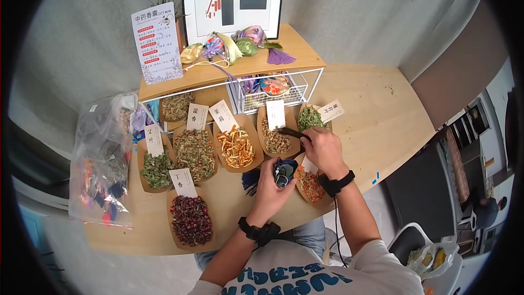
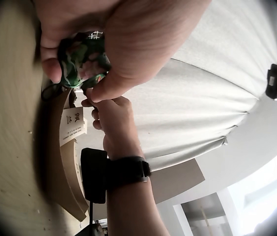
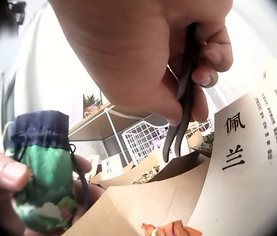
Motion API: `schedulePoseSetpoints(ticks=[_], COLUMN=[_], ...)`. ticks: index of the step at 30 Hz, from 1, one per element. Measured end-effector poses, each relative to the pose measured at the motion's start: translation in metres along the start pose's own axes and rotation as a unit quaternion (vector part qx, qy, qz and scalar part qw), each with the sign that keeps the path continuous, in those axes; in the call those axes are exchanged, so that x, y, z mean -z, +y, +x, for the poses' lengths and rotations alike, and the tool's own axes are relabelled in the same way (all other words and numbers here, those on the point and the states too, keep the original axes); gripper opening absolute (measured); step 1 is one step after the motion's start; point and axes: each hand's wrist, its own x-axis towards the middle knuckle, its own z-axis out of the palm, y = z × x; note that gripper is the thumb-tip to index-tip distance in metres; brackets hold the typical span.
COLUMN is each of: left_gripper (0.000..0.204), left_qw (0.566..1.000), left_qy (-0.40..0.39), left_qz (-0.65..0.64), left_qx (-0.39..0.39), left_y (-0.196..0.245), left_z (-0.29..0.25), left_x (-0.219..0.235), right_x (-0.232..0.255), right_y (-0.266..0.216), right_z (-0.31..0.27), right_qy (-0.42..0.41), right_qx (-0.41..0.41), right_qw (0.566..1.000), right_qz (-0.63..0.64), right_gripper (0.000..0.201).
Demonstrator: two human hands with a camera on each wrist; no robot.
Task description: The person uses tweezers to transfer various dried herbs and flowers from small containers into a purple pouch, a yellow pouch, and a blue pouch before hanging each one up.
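My left hand [image 1: 271, 196] grips a small drawstring pouch [image 3: 45, 172], green and patterned with a dark blue gathered top; its mouth faces up in the head view. Dark tongs [image 3: 183, 98] are pinched in my right hand [image 1: 326, 152], tips pointing down. In the head view the tongs' tips lie over the tray of brownish dried pieces [image 1: 277, 141], behind the pouch. Whether the tips hold anything cannot be told. A tray of orange-red pieces [image 1: 310, 186] sits partly under my right wrist, with a labelled card [image 3: 246, 162] standing in it.
Several paper trays with cards stand to the left, including orange-yellow flowers [image 1: 236, 148], green leaves [image 1: 156, 169] and dark red buds [image 1: 191, 220]. Behind them is a wooden shelf [image 1: 218, 76] with sachets, a sign and a wire basket. A clear plastic bag [image 1: 101, 158] lies far left.
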Motion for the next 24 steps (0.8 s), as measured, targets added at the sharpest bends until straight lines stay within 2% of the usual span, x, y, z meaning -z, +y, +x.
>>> schedulePoseSetpoints(ticks=[2,6,9,11,14,21,24], left_gripper=[0.068,0.071,0.068,0.068,0.067,0.064,0.064], left_qw=[1.000,0.999,0.998,0.999,1.000,0.999,1.000], left_qy=[0.008,-0.012,-0.002,0.003,-0.002,-0.024,-0.013], left_qz=[-0.028,-0.024,-0.048,-0.033,-0.020,-0.007,0.009], left_qx=[0.012,0.048,0.035,0.005,0.014,0.035,0.012], left_y=[-0.001,0.004,-0.001,-0.002,0.004,0.004,0.007], left_z=[0.000,0.000,0.000,0.001,0.000,0.000,0.002], left_x=[-0.001,0.002,0.001,0.000,0.002,0.004,0.004], right_x=[-0.001,0.017,0.025,0.027,0.020,0.017,0.017], right_y=[-0.001,-0.011,-0.007,-0.004,-0.005,-0.021,-0.019], right_z=[-0.003,-0.009,-0.014,-0.018,-0.023,-0.020,-0.017], right_qy=[-0.039,-0.050,-0.023,-0.052,-0.051,-0.076,-0.052], right_qx=[0.008,-0.001,-0.031,-0.038,-0.048,-0.031,-0.021], right_qw=[0.999,0.998,0.999,0.998,0.997,0.995,0.997], right_qz=[0.022,0.047,0.022,-0.008,0.038,0.049,0.047], right_gripper=[0.011,0.010,0.011,0.014,0.013,0.016,0.015])
